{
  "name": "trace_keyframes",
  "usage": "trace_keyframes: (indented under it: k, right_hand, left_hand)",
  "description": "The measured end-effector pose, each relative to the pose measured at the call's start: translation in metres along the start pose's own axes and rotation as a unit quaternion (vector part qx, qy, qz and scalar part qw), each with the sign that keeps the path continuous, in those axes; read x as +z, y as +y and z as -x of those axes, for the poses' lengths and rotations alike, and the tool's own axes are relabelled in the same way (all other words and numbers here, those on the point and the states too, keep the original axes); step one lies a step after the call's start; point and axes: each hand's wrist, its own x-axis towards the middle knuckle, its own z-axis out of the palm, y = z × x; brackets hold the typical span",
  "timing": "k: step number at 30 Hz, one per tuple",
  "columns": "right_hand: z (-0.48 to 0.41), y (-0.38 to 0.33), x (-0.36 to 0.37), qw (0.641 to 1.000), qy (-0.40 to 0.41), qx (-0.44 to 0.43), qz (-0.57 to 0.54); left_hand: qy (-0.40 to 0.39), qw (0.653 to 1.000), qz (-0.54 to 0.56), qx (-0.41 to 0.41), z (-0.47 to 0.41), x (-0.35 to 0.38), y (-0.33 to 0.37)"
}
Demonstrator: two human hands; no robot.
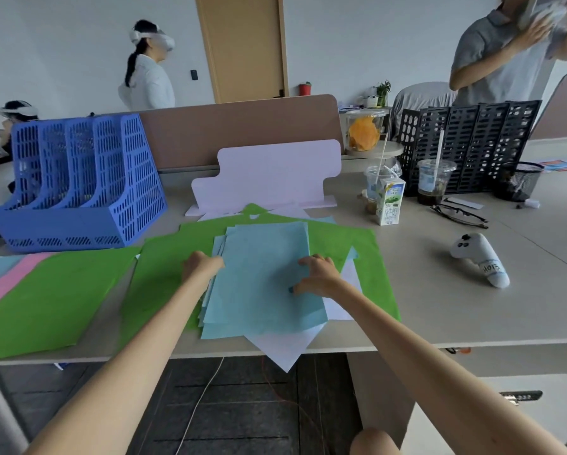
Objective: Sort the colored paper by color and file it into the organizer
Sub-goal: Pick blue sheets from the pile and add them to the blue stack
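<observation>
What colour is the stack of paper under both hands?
Light blue stack; the head view shows it best.

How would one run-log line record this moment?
stage: gathering blue stack | left hand: holds its left edge | right hand: rests curled on top | under it: green sheet | organizer: back left, apart

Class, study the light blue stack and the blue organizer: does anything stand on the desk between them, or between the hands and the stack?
Nothing visible does. The left hand and right hand both touch the light blue stack. Between it and the blue organizer lie only flat green paper and bare desk.
</observation>
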Motion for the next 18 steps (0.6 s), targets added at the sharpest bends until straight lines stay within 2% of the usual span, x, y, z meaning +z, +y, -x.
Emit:
trace_keyframes:
  k: [10,13,16,18]
  right_hand:
    - [-0.003,0.007,0.002,1.000,-0.004,-0.013,-0.022]
    - [-0.001,0.008,0.002,1.000,0.000,-0.014,-0.023]
    - [0.001,0.008,0.002,0.999,0.001,-0.017,-0.031]
    - [0.003,0.008,0.002,0.999,0.002,-0.020,-0.030]
  left_hand:
    - [-0.052,0.995,0.068,-0.052,-0.013,-0.008,-0.003]
    - [-0.062,0.995,0.046,-0.057,-0.014,-0.008,-0.001]
    - [-0.097,0.991,0.073,-0.060,-0.017,-0.008,0.002]
    - [-0.088,0.992,0.083,-0.043,-0.017,-0.007,0.003]
